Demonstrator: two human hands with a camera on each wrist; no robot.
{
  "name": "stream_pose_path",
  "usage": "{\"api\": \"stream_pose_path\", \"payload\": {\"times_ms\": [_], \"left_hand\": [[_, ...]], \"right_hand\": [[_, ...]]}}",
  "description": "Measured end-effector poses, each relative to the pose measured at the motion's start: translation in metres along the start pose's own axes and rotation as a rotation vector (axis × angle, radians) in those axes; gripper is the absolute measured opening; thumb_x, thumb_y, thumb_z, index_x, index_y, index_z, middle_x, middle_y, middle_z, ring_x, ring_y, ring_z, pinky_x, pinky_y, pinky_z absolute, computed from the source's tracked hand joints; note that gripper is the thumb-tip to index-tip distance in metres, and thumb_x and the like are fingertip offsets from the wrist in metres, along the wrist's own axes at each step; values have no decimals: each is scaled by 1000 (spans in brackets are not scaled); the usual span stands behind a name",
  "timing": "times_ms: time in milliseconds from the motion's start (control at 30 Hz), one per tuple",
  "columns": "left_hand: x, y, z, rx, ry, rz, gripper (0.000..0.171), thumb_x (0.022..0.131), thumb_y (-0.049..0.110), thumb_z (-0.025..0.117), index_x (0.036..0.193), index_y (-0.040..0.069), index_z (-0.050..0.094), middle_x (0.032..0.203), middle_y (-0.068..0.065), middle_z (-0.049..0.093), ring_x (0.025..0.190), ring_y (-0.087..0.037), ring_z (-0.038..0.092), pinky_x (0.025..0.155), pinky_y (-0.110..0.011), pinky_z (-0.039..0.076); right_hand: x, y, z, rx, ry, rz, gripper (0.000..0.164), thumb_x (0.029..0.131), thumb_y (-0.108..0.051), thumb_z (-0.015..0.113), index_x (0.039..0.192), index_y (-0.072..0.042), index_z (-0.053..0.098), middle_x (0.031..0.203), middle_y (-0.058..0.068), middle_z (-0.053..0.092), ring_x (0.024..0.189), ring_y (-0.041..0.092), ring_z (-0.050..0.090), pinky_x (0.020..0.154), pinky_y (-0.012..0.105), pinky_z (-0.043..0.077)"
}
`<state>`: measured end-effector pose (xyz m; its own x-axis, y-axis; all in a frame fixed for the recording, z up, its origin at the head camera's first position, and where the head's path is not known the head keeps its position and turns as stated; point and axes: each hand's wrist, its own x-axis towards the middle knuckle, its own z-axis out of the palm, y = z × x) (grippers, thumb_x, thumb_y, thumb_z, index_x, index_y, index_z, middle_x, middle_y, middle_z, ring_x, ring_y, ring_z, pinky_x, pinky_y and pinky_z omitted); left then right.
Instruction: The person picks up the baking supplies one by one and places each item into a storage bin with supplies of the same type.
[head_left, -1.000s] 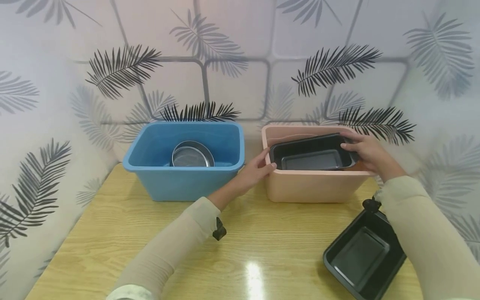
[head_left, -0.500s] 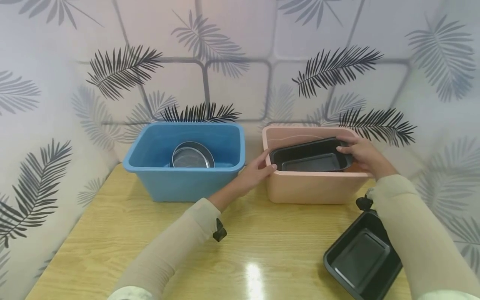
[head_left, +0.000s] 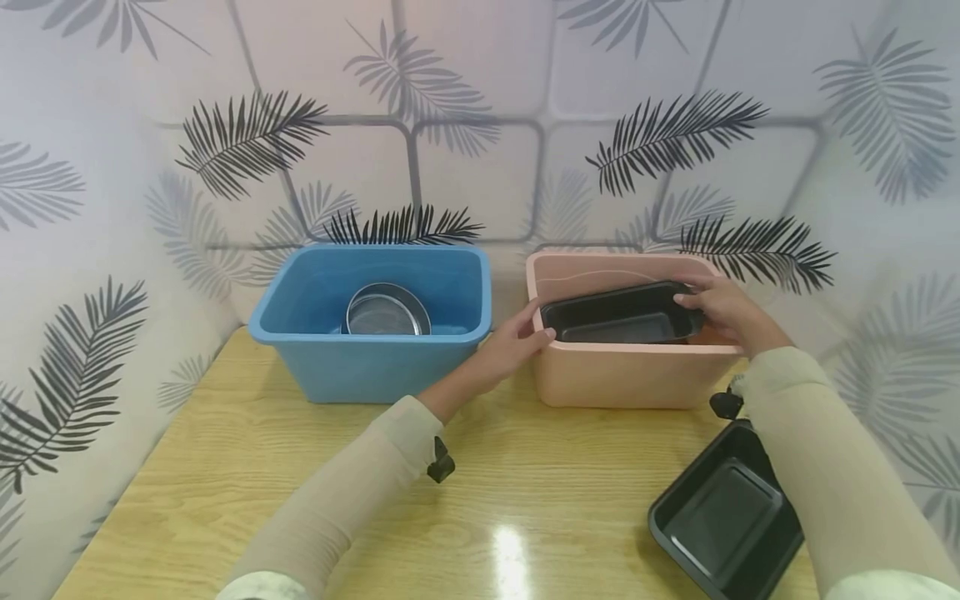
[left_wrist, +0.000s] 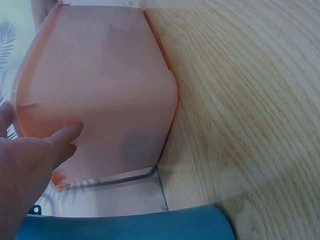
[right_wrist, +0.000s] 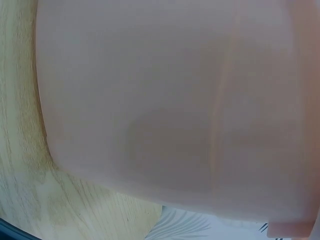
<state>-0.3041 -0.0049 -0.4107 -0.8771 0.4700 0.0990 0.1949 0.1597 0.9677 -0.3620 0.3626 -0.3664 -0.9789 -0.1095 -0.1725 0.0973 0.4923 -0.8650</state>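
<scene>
- Black pan (head_left: 618,315), rectangular and deep, lies mostly inside the pink bin (head_left: 637,380). It has sloping sides, a narrow rim, rounded corners, and a flat floor with a rectangular panel marked out by a paler line; a dull sheen lies on the floor. Its far rim slants, the right end higher in the head view, and the bin's front edge hides its near side.
- Right hand (head_left: 726,310) pinches the pan's right end, thumb over the inside, fingers at the far rim. Both hands are narrow, each closed round something.
- Left hand (head_left: 512,343) holds the pink bin's left end by its rim; the left wrist view shows a fingertip against the outer wall.
- Pale cuffed sleeves cover both arms, with a small dark clip (head_left: 441,460) by the left wrist and another near the right.
- Second pan (head_left: 723,515), also black and rectangular, rests on the surface (head_left: 525,479) in front of the pink bin, partly behind the right sleeve.
- Blue bin (head_left: 375,373) stands to the left of the pink one, a round metal piece (head_left: 384,313) leaning inside.
- Leaf-printed backdrop (head_left: 480,179) rises behind both bins.
</scene>
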Motion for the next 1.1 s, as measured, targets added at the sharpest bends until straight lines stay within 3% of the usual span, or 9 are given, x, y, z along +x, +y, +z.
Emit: {"api": "stream_pose_path", "payload": {"times_ms": [67, 133, 233, 433, 633, 900, 967, 1100], "left_hand": [[0, 0, -1, 6, 3, -3, 72, 102, 31, 60, 162, 25, 21, 159, -13, 40, 141, -24, 46, 110, -40, 47], [0, 0, -1, 7, -1, -7, 72, 102, 31, 60, 162, 25, 21, 159, -13, 40, 141, -24, 47, 110, -40, 48], [0, 1, -1, 7, -3, -6, 72, 102, 32, 60, 163, 25, 20, 158, -13, 41, 140, -23, 47, 109, -40, 48], [-1, 1, -1, -9, -1, -10, 72, 102, 32, 60, 162, 25, 21, 160, -13, 38, 141, -23, 46, 110, -39, 47], [-1, 0, 0, -40, -10, 0, 71, 103, 30, 59, 162, 26, 20, 158, -13, 41, 138, -22, 49, 110, -41, 48], [-1, -1, 2, -93, 15, -5, 69, 103, 26, 59, 162, 28, 23, 152, -15, 47, 134, -24, 53, 110, -45, 48], [-1, -1, 3, -107, 29, -1, 68, 103, 25, 60, 161, 28, 25, 151, -15, 49, 132, -24, 54, 109, -46, 47], [0, -3, 4, -143, 34, 10, 68, 102, 23, 61, 161, 27, 28, 145, -15, 54, 128, -23, 56, 110, -49, 46]], "right_hand": [[1, -1, 1, -22, 18, 13, 65, 105, -9, 52, 160, -3, 19, 162, 29, 20, 130, 28, 57, 109, 38, 48], [1, -1, 1, -34, 34, 25, 66, 105, -10, 52, 161, -5, 16, 163, 28, 19, 145, 40, 37, 118, 49, 36], [1, -1, 2, -38, 42, 29, 67, 106, -11, 50, 161, -5, 12, 164, 28, 17, 150, 44, 23, 122, 54, 25], [-1, -5, 5, -27, 38, -17, 66, 107, -18, 48, 161, -4, 13, 164, 28, 19, 149, 44, 26, 121, 54, 28], [-13, -14, 8, 44, 7, -33, 81, 101, -39, 60, 163, -11, 15, 168, 16, 16, 151, 38, 25, 123, 51, 28], [-38, -26, 6, -52, -17, -134, 80, 99, -46, 60, 161, -9, 24, 164, 20, 28, 148, 37, 33, 119, 49, 34], [-46, -27, 4, -91, -15, -150, 77, 100, -46, 59, 160, -12, 26, 162, 19, 32, 146, 34, 37, 118, 46, 37], [-68, -26, 2, -107, -1, -173, 65, 102, -43, 56, 158, -18, 34, 158, 8, 41, 137, 13, 48, 109, 25, 47]]}}
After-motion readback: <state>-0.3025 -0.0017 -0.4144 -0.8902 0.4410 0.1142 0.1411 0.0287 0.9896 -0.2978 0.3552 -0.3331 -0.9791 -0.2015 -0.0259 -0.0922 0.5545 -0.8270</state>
